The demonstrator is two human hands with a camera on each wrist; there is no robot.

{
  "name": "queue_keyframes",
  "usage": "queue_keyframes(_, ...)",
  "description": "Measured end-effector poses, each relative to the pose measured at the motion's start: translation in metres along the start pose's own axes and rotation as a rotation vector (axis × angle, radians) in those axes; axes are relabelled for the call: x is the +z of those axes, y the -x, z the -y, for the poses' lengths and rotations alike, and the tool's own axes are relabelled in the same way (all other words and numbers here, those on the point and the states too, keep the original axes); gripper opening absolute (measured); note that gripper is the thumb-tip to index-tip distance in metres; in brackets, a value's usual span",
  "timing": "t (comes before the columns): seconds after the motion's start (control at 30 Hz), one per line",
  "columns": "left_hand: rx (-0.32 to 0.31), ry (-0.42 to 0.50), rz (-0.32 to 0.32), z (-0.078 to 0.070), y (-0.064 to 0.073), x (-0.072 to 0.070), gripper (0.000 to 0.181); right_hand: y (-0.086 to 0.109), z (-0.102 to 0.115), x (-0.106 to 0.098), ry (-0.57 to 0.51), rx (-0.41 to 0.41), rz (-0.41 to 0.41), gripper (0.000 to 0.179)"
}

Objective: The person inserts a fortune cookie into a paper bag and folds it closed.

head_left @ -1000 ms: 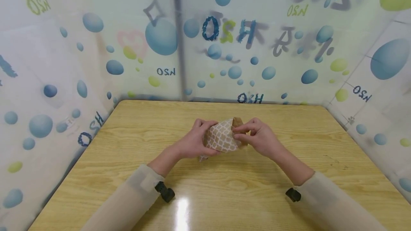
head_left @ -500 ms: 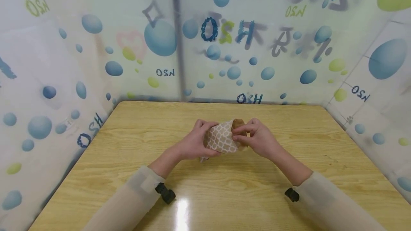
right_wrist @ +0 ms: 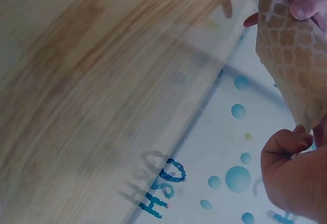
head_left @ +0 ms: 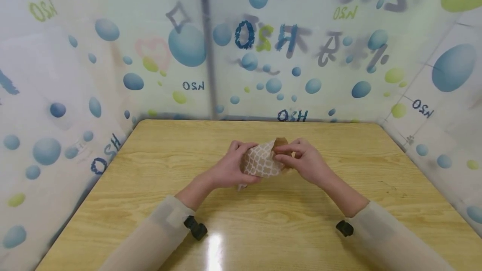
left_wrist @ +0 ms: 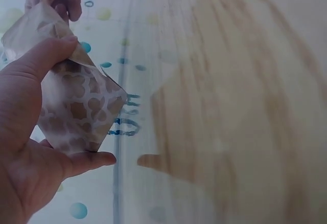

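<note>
A brown paper bag (head_left: 260, 160) with a white lattice print is held above the table in the head view. My left hand (head_left: 231, 166) grips its body from the left, the thumb along the near side. In the left wrist view the printed paper (left_wrist: 79, 106) narrows to a folded edge beside that hand's fingers. My right hand (head_left: 306, 162) pinches the rim at the bag's right end, where plain brown paper shows. Seen from the right wrist, thumb and fingertips (right_wrist: 305, 138) meet on a gathered corner of the paper. The inside of the bag is hidden.
The wooden table (head_left: 180, 141) spreads out on all sides below the hands. White walls (head_left: 324, 108) printed with blue and green dots enclose its back and both sides. A small dark device (head_left: 196, 228) is strapped at each cuff.
The right fingers have shifted slightly along the rim, and the plain brown end now stands up in a squarer flap. Both hands otherwise stay nearly in place on the bag.
</note>
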State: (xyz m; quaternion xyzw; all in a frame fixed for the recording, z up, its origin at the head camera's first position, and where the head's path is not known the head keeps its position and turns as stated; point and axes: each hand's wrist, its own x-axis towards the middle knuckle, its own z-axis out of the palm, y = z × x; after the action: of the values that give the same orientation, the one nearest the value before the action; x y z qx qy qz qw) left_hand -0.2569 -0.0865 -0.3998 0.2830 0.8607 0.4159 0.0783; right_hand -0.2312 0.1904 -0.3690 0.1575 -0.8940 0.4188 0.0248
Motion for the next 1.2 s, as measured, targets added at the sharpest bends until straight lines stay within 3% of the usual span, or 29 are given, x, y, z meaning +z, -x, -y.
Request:
queue_keyframes(0.13,-0.003,-0.003,-0.033,-0.001,-0.001,0.000,0.102,0.002,-0.001,-0.004,-0.001,-0.005,-0.061,0.033)
queue_keyframes(0.23,-0.021,0.011,-0.079,-0.002,-0.002,0.001,0.102,0.002,-0.001,-0.006,-0.072,0.041,-0.088,0.050)
queue_keyframes(0.3,-0.037,0.025,-0.115,-0.003,-0.003,0.001,0.103,0.002,-0.001,-0.006,-0.158,0.086,-0.081,0.063)
queue_keyframes(0.4,-0.056,0.037,-0.168,-0.006,-0.005,0.004,0.104,0.003,-0.001,-0.002,-0.283,0.136,-0.005,0.074)
queue_keyframes(0.57,-0.055,0.017,-0.215,-0.011,-0.011,0.014,0.104,0.003,0.005,0.009,-0.351,0.131,0.111,0.072)
queue_keyframes(0.8,-0.100,0.040,-0.246,-0.022,-0.012,0.024,0.111,0.001,0.012,0.010,-0.336,0.099,0.030,0.064)
queue_keyframes(0.93,-0.067,0.149,-0.253,-0.020,-0.011,0.019,0.097,0.002,0.009,0.002,-0.298,0.109,0.039,0.060)
queue_keyframes(1.03,-0.006,0.295,-0.228,-0.017,-0.013,0.014,0.079,0.002,0.006,-0.002,-0.253,0.088,0.077,0.056)
queue_keyframes(1.2,0.023,0.484,-0.173,-0.016,-0.014,0.010,0.049,0.002,0.003,-0.001,-0.294,0.056,0.122,0.051)
